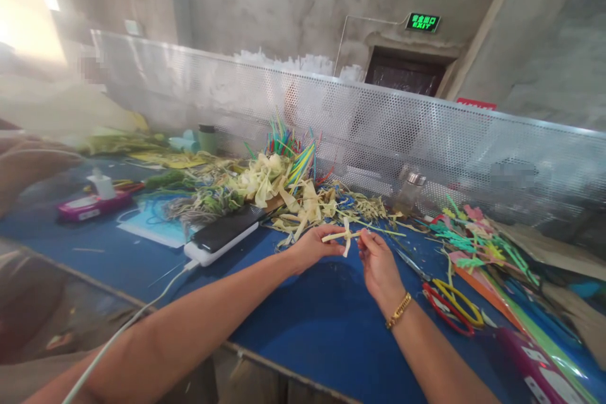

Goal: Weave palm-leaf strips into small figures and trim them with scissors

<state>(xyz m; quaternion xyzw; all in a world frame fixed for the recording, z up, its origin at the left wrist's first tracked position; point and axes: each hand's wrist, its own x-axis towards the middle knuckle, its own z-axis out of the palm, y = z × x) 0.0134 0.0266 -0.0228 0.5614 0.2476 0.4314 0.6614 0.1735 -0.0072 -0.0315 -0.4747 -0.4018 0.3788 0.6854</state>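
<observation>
Between my hands, above the blue table, is a small cross-shaped piece of pale yellow strips [347, 235], knotted or folded at its middle. My left hand [318, 249] pinches it from the left, fingers behind the strips. The thumb and fingertips of my right hand [377, 259] are closed on its right end. Just beyond lies a heap of pale dried husk-like strips [307, 202]. To the right of my right hand rest scissors [454, 306] with red and yellow handles, their blades pointing toward the heap.
A black phone [230, 227] lies on a white power bank with a cable. Farther right are colourful cut-outs [473, 233] and a purple device [534, 366]. A glass bottle [411, 189] stands by the perforated metal screen [265, 95]. Another person's blurred hand [28, 167] is at left.
</observation>
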